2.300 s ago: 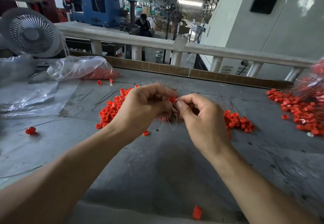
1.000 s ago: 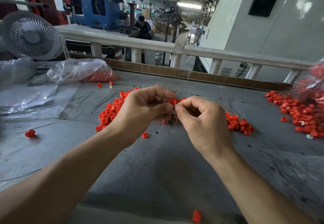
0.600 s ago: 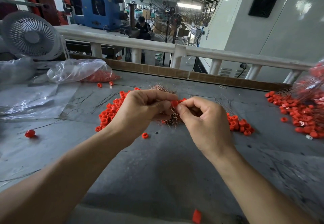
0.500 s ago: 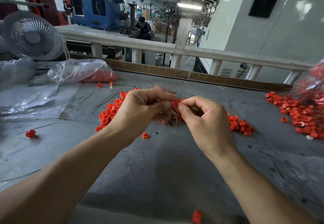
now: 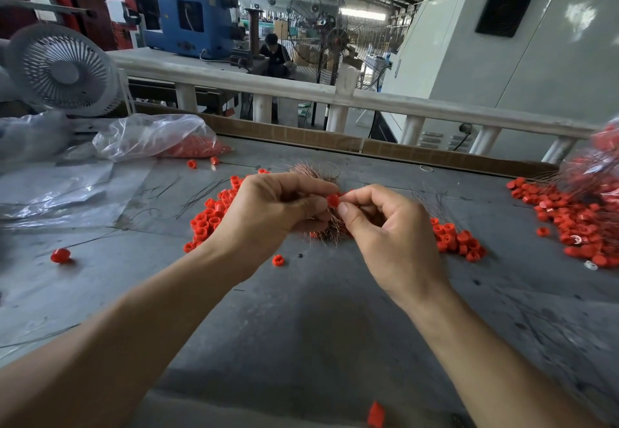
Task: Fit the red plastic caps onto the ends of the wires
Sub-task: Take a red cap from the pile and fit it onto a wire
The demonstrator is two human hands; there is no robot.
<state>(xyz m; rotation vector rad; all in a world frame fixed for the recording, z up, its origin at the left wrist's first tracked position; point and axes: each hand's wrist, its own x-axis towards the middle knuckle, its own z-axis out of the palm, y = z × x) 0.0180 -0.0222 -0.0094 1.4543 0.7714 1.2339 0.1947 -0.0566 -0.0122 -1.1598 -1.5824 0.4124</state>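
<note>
A small red cap (image 5: 332, 200) sits between my two hands above the grey table (image 5: 301, 320). My left hand (image 5: 268, 216) grips a bundle of thin copper wires (image 5: 315, 173) whose ends fan out above and below the fist. Thumb and forefinger of my right hand (image 5: 385, 233) pinch the cap, which touches my left thumb tip. Whether a wire sits inside the cap is hidden. Loose red caps lie in a pile left of my hands (image 5: 209, 216) and another pile right of them (image 5: 457, 238).
A large heap of capped wires and red caps (image 5: 576, 216) fills the right edge. A clear plastic bag with caps (image 5: 157, 139) and plastic sheets lie at the back left, beside a white fan (image 5: 62, 71). Single caps lie scattered (image 5: 60, 255), one near the table's front edge (image 5: 375, 414).
Both hands stay together over the same spot with only small finger shifts. The cap remains pinched between them; the wire bundle's tuft shows a little more above the left fist.
</note>
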